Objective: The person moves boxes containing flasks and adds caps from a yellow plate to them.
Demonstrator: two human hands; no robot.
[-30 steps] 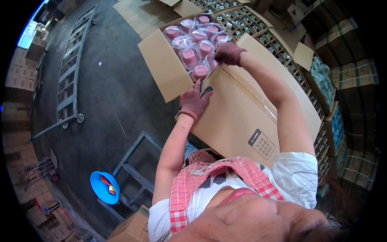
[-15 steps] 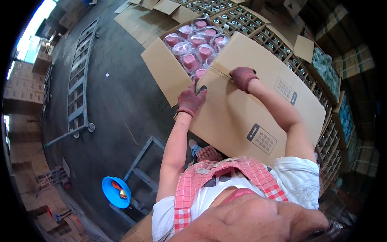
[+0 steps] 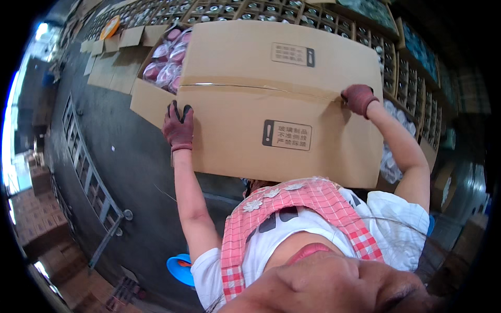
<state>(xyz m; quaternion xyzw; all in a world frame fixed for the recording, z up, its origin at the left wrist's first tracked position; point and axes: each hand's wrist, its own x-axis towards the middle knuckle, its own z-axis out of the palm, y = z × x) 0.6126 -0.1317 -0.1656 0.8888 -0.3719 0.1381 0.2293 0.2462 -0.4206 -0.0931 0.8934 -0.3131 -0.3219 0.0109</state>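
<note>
A large brown cardboard carton point(image 3: 229, 135) lies in front of me with its two top flaps meeting at a long seam. A tape-like brown strip point(image 3: 250, 87) runs along that seam. My left hand point(image 3: 178, 128), in a dark red glove with dark fingertips, rests at the carton's left edge, its fingers and thumb apart. My right hand point(image 3: 360, 100), gloved alike, is closed at the right end of the seam. Whatever its fingers may pinch is hidden. Left of the carton, an open box point(image 3: 140, 99) holds several pink-topped items point(image 3: 168, 73) wrapped in clear plastic.
Divided cartons of glass jars point(image 3: 334, 23) line the far side and right. Plastic-wrapped items point(image 3: 392, 156) stand beside the carton's right edge. A metal trolley frame point(image 3: 86, 167) lies on the dark floor to the left. A blue basin point(image 3: 180, 268) sits at lower left.
My right hand has moved right along the seam, from near its left end to its right end. My left hand stays by the carton's left edge. The view has turned.
</note>
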